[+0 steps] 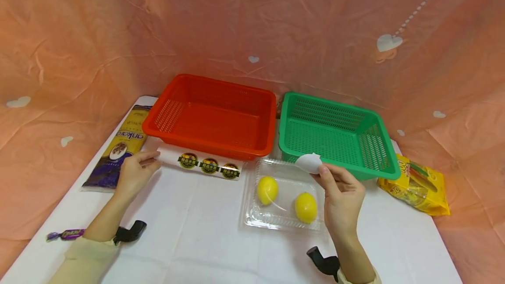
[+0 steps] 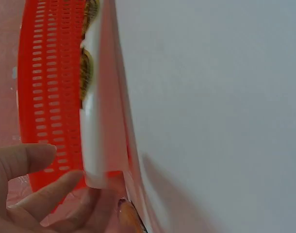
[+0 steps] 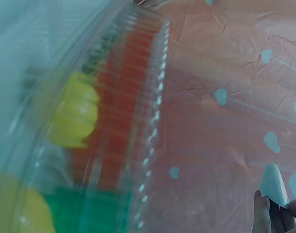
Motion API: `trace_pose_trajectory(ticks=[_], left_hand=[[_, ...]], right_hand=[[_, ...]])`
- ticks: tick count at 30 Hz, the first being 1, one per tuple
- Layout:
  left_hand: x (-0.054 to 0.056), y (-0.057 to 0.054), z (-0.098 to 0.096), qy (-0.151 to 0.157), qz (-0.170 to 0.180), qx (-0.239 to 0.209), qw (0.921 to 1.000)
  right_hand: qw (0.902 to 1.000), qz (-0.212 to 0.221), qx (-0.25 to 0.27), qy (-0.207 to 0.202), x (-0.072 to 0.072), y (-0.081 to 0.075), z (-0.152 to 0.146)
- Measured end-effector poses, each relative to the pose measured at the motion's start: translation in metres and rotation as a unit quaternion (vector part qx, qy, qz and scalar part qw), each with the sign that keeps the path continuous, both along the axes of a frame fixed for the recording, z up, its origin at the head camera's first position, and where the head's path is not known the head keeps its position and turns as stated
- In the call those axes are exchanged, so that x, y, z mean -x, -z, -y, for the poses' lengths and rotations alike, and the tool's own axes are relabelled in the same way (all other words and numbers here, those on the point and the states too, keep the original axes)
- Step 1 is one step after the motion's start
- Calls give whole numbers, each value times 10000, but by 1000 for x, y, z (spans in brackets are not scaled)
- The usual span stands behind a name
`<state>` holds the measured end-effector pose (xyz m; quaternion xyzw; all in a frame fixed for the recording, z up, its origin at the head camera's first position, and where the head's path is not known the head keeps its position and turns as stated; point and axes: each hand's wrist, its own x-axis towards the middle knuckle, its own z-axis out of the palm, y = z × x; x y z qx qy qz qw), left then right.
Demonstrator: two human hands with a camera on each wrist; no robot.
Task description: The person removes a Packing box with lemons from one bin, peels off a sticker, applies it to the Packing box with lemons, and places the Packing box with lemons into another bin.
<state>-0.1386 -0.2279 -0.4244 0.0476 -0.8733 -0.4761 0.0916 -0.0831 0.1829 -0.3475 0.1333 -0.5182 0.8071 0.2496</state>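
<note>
My right hand (image 1: 342,196) pinches a small white paper label (image 1: 309,164) between thumb and fingers, above the back right of a clear plastic box (image 1: 283,183). Its white side faces the head camera. Two yellow lemons (image 1: 267,190) lie in that box. At the left end of a curled white strip of round black-and-gold stickers (image 1: 197,164), my left hand (image 1: 134,173) is held with its fingers loosely extended. In the left wrist view, thumb and fingers (image 2: 34,158) stand apart, one fingertip right at the strip's edge.
Behind the strip stands a red basket (image 1: 213,122); to its right is a green basket (image 1: 323,137). A purple-and-gold pasta packet (image 1: 120,148) lies at the left edge, a yellow bag (image 1: 422,185) at the right. Near the left forearm is a purple wrapped candy (image 1: 71,234).
</note>
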Motion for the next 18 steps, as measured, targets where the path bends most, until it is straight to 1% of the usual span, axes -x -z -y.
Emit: trace_pose_trajectory(ticks=[2,5,7,9,11,12,14,15,16,17,18], left_hand=[[0,-4,-3,-80,156,19,9998],[1,-10,-12,-123,140,-15,9998],[1,-16,-24,-40,-110,-97,9999],[0,-23,-41,180,-443,-200,9987],[-2,-32,-62,559,-694,-444,9950],[-4,-37,-74,803,-843,-587,9915],[-7,-47,-98,1393,-934,-902,9817],[-10,-53,-111,1727,-965,-1060,9745],[-13,-59,-123,2085,-948,-1237,9655],[-16,-64,-135,2472,-961,-1372,9544],[-19,-70,-147,2875,-917,-1496,9416]], right_hand=[[9999,40,-38,90,-1,1,-2],[9999,54,-25,153,-2,3,-4],[9999,32,-2,166,-2,4,-4],[9998,14,-63,210,-2,5,-5],[9995,11,-178,267,-2,6,-4],[9994,-5,-208,260,-2,7,-4],[9991,-35,-314,274,-2,8,-4],[9988,-42,-374,301,-2,8,-4],[9989,-72,-363,274,-2,8,-4],[9990,-104,-353,250,-3,8,-4],[9986,-100,-427,304,-3,8,-4]])
